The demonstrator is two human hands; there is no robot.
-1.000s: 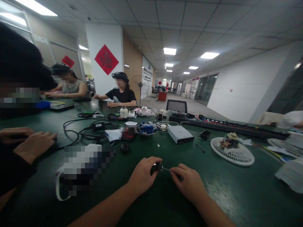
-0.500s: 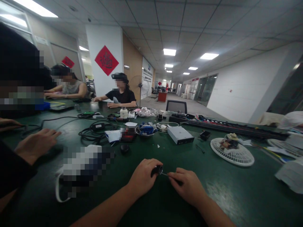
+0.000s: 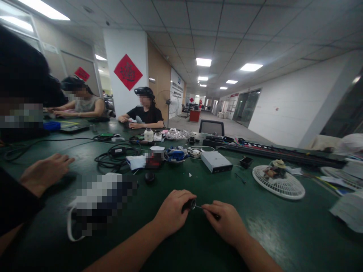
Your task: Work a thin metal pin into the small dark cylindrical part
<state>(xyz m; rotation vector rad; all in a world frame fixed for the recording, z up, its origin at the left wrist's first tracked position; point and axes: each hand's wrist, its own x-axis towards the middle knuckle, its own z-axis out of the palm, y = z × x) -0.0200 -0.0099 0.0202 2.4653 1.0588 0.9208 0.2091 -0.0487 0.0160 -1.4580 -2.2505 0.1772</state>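
Over the near middle of the green table [image 3: 283, 241], my left hand [image 3: 173, 210] is closed around a small dark cylindrical part [image 3: 193, 204]. Its round, shiny-rimmed end faces right; the fingers hide the rest. My right hand [image 3: 227, 221] pinches a thin screwdriver [image 3: 199, 206], its metal shaft pointing left at that round end. Whether the tip touches inside the rim is too small to tell. The screwdriver's dark handle lies mostly within my palm.
Beyond my hands are a computer mouse [image 3: 149, 177], a grey disc drive [image 3: 217, 161] and a white fan grille [image 3: 279, 183]. A white-and-dark blurred item [image 3: 99, 196] lies left, near a co-worker's hand [image 3: 47, 172]. Coiled black cable [image 3: 106, 160] sits behind it.
The screwdriver and my right hand have shifted very slightly right; the part in my left hand has turned a little. At the far left, another hand has left view.
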